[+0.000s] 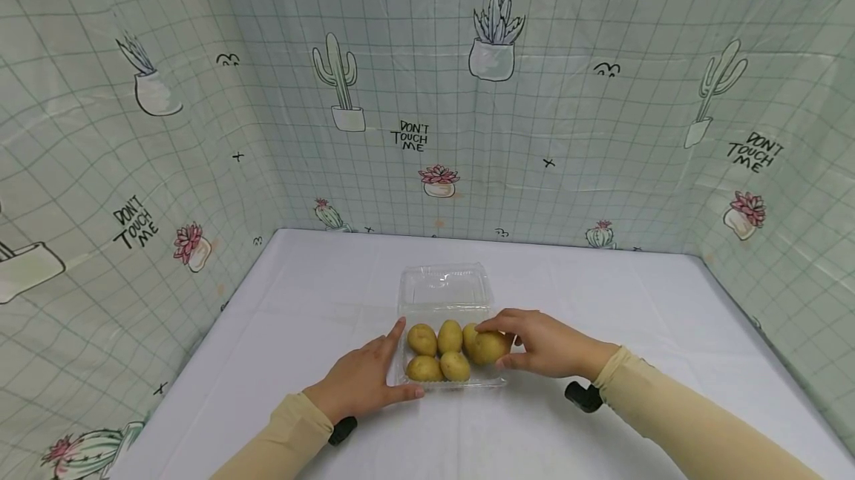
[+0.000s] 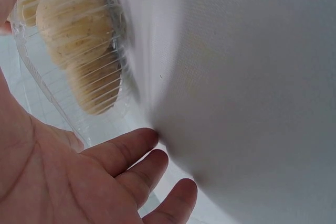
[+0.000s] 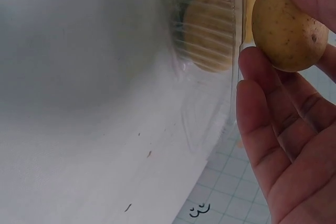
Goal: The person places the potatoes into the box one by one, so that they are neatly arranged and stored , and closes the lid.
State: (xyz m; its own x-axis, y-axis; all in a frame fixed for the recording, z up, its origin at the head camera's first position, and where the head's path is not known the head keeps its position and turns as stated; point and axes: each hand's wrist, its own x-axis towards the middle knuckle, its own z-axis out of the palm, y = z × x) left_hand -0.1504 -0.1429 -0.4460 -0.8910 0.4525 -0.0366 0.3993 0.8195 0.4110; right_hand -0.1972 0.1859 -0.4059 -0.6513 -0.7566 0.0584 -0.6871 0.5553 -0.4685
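A clear plastic clamshell box [image 1: 484, 383] lies on the table with its lid [image 1: 444, 287] folded back. Inside sit several yellow potatoes in two rows, among them one at the front left [image 1: 424, 369] and one at the back middle [image 1: 450, 337]. My left hand [image 1: 361, 376] rests at the box's left end, fingers spread, the thumb by the front corner. Over the right end, my right hand [image 1: 551, 346] holds a potato [image 3: 289, 27] between thumb and fingers. That potato partly covers another behind it in the head view.
A white cloth [image 1: 320, 280] covers the table. Cactus-printed grid sheeting [image 1: 534, 116] walls it at the back and both sides. A dark wrist device [image 1: 584, 396] sits below the right wrist, another [image 1: 343, 430] below the left.
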